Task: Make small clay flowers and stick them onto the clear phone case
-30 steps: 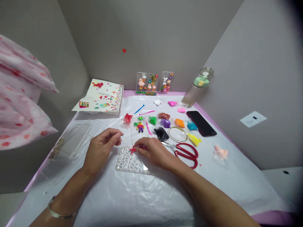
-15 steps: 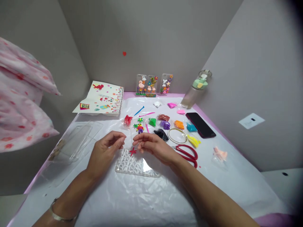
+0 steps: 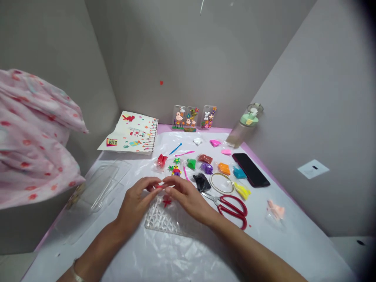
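Fingertips of my left hand (image 3: 138, 199) and my right hand (image 3: 188, 197) meet around a small piece of red clay (image 3: 160, 186), both hands closed on it. Below them lies a clear textured plastic board (image 3: 164, 223) with a red clay star shape (image 3: 167, 201) near its top edge. Just beyond the fingers is a small clay figure (image 3: 176, 170) in red and purple, beside green clay leaves (image 3: 176, 160). My right forearm partly covers the board's right side.
Red-handled scissors (image 3: 233, 207), a gold bangle (image 3: 221, 183) and a black phone (image 3: 250, 169) lie to the right. Several bagged clay lumps, such as the orange clay (image 3: 224, 169), spread beyond my hands. Clear phone cases (image 3: 101, 188) lie left. A bottle (image 3: 242, 127) stands behind.
My hands have come together, and red clay now shows between the fingertips. The view has tilted upward, so the table things sit lower in it.
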Tool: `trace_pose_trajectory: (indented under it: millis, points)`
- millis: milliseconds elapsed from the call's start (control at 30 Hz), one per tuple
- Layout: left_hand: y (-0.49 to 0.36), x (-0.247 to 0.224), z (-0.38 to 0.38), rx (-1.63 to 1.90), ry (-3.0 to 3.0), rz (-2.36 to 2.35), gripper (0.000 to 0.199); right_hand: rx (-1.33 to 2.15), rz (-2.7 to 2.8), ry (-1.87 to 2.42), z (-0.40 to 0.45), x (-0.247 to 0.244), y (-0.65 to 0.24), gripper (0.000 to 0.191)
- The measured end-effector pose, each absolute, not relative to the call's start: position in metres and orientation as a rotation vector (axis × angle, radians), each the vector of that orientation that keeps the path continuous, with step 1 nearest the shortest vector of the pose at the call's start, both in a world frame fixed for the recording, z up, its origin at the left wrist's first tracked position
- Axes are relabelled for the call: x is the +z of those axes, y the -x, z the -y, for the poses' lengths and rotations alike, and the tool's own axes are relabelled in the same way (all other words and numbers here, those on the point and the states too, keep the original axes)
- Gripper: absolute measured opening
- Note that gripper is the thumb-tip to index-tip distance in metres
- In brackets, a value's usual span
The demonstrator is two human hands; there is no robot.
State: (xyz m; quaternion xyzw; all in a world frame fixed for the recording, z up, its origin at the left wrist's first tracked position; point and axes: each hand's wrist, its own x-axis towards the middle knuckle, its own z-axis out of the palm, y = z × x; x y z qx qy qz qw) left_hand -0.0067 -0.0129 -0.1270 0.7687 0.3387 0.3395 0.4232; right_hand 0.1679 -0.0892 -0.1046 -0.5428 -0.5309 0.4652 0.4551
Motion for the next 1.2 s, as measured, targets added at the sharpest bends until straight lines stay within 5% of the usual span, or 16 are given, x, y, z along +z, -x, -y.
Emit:
trace_pose_trajectory:
  millis: [133,300,633,800,1033,1200]
  points:
    - [0.01,-0.126,-0.001,0.895,-1.676,-0.955,0.018,0.548,1.768,1.757,0.063,-0.089,-0.173,0.005]
    - [0.011,-0.129,-0.006,0.89,-1.649,-0.97,0.018,0.225,2.151,1.994,0.02,-0.09,-0.167,0.031]
    - [0.012,-0.129,-0.012,0.952,-1.617,-1.038,0.015,0.326,2.12,2.051,-0.01,-0.106,-0.176,0.018]
    - [0.011,-0.123,-0.011,1.108,-1.973,-0.888,0.012,0.683,1.885,1.819,0.001,-0.095,-0.17,0.007]
    - [0.014,-0.127,-0.017,1.141,-2.411,-0.841,0.021,1.01,1.563,1.578,0.011,-0.086,-0.165,0.013]
    - [0.016,-0.126,-0.015,1.177,-2.41,-0.962,0.001,1.123,1.431,1.471,0.018,-0.08,-0.165,0.018]
